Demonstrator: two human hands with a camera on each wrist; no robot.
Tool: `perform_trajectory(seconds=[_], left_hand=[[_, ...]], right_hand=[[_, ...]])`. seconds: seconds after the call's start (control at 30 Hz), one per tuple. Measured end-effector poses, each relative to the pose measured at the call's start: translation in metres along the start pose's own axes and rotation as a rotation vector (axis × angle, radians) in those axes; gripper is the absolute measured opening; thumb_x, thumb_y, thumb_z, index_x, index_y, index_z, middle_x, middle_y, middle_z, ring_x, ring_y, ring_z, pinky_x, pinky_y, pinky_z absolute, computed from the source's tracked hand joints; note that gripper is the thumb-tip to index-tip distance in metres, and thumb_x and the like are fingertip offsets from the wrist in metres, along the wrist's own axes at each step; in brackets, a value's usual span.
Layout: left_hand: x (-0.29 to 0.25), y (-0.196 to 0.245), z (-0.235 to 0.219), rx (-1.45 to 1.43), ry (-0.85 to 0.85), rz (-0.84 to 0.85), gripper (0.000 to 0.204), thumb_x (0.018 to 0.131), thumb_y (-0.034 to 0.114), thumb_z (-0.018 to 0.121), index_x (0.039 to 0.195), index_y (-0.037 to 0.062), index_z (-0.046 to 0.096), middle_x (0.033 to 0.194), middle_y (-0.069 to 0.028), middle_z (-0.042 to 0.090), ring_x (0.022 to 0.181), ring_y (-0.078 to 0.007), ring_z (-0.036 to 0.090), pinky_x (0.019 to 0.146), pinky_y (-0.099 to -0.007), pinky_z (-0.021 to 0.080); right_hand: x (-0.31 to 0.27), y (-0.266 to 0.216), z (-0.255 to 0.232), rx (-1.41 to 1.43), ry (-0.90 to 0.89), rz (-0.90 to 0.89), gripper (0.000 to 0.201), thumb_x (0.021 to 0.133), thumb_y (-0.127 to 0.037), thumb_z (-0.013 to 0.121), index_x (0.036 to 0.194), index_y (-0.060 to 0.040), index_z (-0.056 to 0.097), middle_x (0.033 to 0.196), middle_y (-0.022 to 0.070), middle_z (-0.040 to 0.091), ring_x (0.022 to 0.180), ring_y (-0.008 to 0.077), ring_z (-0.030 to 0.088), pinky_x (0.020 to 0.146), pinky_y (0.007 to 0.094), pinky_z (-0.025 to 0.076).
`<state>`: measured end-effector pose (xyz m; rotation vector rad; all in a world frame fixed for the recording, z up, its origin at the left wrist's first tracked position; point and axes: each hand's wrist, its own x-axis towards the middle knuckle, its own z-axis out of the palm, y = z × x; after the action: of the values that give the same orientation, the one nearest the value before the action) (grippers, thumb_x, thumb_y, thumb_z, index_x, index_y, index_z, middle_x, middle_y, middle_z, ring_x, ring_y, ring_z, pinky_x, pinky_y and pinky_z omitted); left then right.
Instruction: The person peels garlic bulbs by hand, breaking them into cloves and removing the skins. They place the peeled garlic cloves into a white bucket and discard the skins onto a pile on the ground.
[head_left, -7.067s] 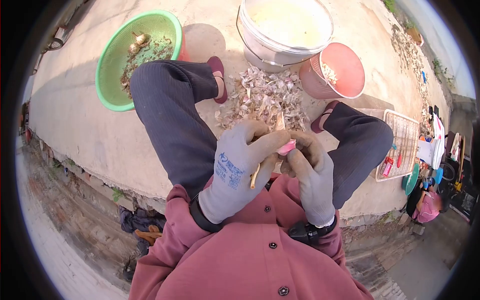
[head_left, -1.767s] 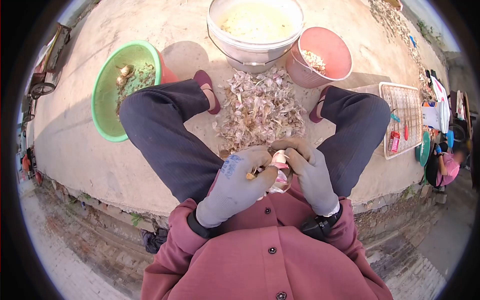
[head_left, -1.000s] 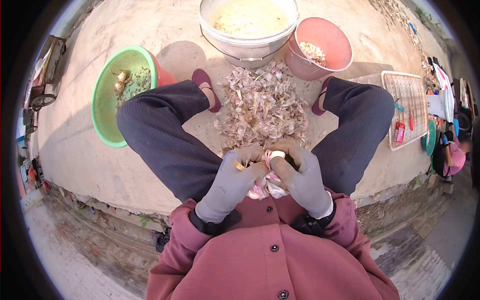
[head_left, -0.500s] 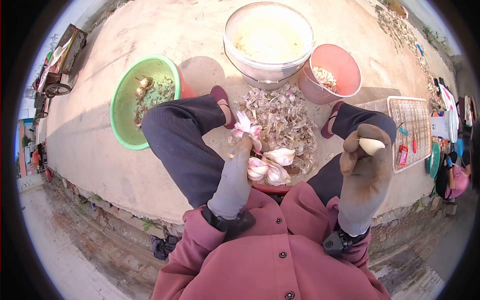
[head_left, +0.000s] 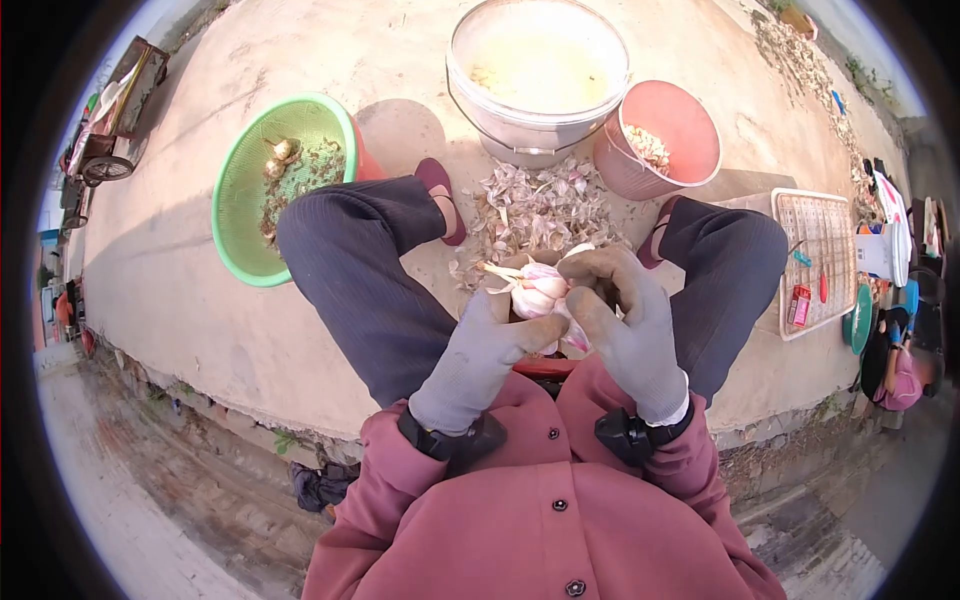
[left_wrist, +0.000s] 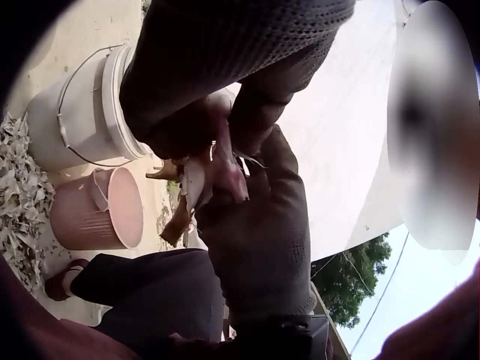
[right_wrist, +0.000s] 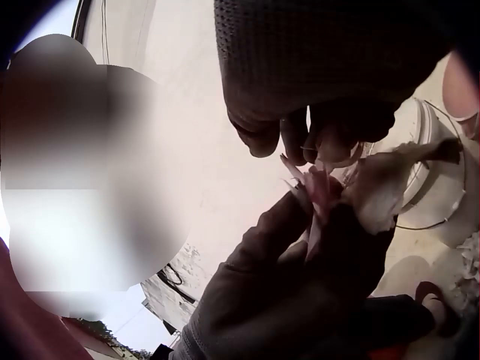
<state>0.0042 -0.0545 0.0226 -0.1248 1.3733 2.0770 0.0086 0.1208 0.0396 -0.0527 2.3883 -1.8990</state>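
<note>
In the head view, my gloved left hand [head_left: 475, 350] grips a pink-white garlic bulb [head_left: 540, 290] with a dry stem, thumb along its near side. My gloved right hand [head_left: 635, 340] is at the bulb's right side, its curled fingers and thumb pinching there; a pale piece [head_left: 580, 250] shows beyond its fingertips. The left wrist view has the left hand [left_wrist: 225, 67] above and the right hand [left_wrist: 259, 240] below, with torn skin [left_wrist: 193, 180] between. Dark fingers partly hide the garlic [right_wrist: 322, 184] in the right wrist view.
Ahead lie a heap of garlic skins [head_left: 540, 210], a white bucket [head_left: 540, 125] and a pink bucket [head_left: 660, 185] holding pale cloves. A green basket [head_left: 235, 245] with bulbs stands left; a crate [head_left: 840, 270] with small items is right. Legs flank the heap.
My right hand, held out to the right with a pale clove half a second ago, has come back against the bulb. My left hand has turned the bulb so its stem points left.
</note>
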Motion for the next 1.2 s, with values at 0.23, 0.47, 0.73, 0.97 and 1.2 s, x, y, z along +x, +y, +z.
perform_trajectory(seconds=[0.23, 0.47, 0.73, 0.97, 1.2], left_hand=[[0.013, -0.036, 0.007, 0.496, 0.066, 0.265, 0.064, 0.082, -0.002, 0.071, 0.141, -0.0026, 0.045, 0.126, -0.0104, 0.059, 0.117, -0.0158, 0.057, 0.101, -0.031, 0.047], [0.006, -0.034, 0.017, 0.687, 0.132, 0.353, 0.06, 0.078, -0.003, 0.069, 0.135, -0.0016, 0.049, 0.117, -0.0111, 0.059, 0.106, -0.0201, 0.06, 0.093, -0.0322, 0.049], [0.004, -0.04, 0.027, 0.731, 0.138, 0.484, 0.056, 0.079, -0.001, 0.073, 0.131, 0.0003, 0.053, 0.119, -0.0115, 0.056, 0.105, -0.0204, 0.06, 0.09, -0.0307, 0.05], [0.001, -0.04, 0.027, 0.473, 0.103, 0.225, 0.058, 0.077, -0.001, 0.073, 0.131, -0.0006, 0.052, 0.119, -0.0169, 0.053, 0.103, -0.0291, 0.059, 0.088, -0.038, 0.048], [0.002, -0.043, 0.016, 0.558, 0.191, 0.218, 0.051, 0.079, 0.002, 0.073, 0.126, -0.0019, 0.053, 0.111, -0.0136, 0.057, 0.097, -0.0239, 0.061, 0.084, -0.0338, 0.05]], right_hand=[[-0.027, 0.031, 0.0, 0.053, 0.083, 0.197, 0.024, 0.085, -0.008, 0.07, 0.108, -0.002, 0.065, 0.093, 0.0058, 0.056, 0.071, 0.0126, 0.054, 0.065, 0.0279, 0.046], [-0.025, 0.024, 0.003, -0.029, 0.096, 0.102, 0.016, 0.088, -0.009, 0.068, 0.102, -0.0022, 0.062, 0.091, 0.009, 0.057, 0.073, 0.0194, 0.057, 0.068, 0.0328, 0.047], [-0.026, 0.042, 0.005, -0.149, 0.174, -0.098, 0.01, 0.094, -0.009, 0.06, 0.097, 0.0003, 0.06, 0.089, 0.0137, 0.058, 0.076, 0.0297, 0.057, 0.068, 0.0382, 0.047], [-0.025, 0.049, 0.001, 0.057, 0.156, 0.186, 0.017, 0.097, -0.013, 0.058, 0.094, 0.003, 0.059, 0.085, 0.0099, 0.056, 0.073, 0.0175, 0.053, 0.063, 0.033, 0.044], [-0.028, 0.045, -0.008, -0.134, -0.059, 0.05, 0.027, 0.105, -0.027, 0.055, 0.1, -0.001, 0.06, 0.089, 0.0001, 0.055, 0.073, 0.0051, 0.046, 0.063, 0.0229, 0.042]])
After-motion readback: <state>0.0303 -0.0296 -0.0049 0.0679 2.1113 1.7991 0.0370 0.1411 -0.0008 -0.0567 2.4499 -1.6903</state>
